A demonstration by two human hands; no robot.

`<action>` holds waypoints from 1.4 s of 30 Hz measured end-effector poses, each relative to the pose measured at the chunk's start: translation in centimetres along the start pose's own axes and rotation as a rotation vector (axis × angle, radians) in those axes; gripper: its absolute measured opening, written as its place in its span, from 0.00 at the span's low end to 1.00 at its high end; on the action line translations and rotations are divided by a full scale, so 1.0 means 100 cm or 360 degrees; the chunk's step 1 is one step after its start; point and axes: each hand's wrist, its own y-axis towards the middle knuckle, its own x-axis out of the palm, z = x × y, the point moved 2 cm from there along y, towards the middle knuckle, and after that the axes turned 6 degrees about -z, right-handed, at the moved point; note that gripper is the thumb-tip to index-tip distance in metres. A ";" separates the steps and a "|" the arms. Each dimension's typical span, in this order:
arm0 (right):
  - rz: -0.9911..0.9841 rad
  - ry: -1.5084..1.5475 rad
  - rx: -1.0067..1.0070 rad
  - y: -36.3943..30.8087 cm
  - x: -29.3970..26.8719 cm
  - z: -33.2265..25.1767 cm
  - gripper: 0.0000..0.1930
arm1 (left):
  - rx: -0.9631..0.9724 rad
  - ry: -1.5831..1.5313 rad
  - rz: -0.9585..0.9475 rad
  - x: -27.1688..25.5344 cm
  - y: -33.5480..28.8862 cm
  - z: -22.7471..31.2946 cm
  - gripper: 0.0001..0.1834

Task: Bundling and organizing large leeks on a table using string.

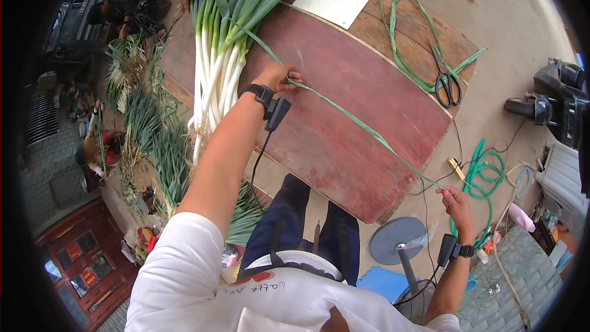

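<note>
Left hand (279, 78) and right hand (458, 209) pinch a thin green plastic strip (370, 131) across the red wooden surface's (319, 154) right edge, apparently tying long white-stemmed onions (212, 77), with snug wrapping needed next.

Upper garment: white short-sleeved shirt (295, 302), dark lettering and red print on front. Lower garment: dark navy trousers (284, 207). Left hand (278, 78): black wristband (262, 93), black box-shaped module (278, 113), thin black cable (259, 163). Right hand (457, 204): matching black strap (468, 250), rectangular black unit (447, 249).

Green strip (372, 134) taut between both hands (278, 77) (457, 206) above a reddish board (319, 147), its far end perhaps around the scallions (216, 61).
</note>
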 end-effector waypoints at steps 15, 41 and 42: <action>0.0884 -0.1479 -0.0892 0.048 0.084 -0.057 0.17 | -0.0029 0.1764 0.0776 -0.028 -0.056 -0.041 0.27; 0.0166 0.0427 -0.0844 0.196 0.449 -0.276 0.45 | 0.0446 0.0533 0.0037 -0.254 -0.042 0.030 0.59; 0.0166 0.0436 -0.0823 0.203 0.452 -0.278 0.45 | 0.0442 0.0492 0.0001 -0.254 -0.040 0.035 0.57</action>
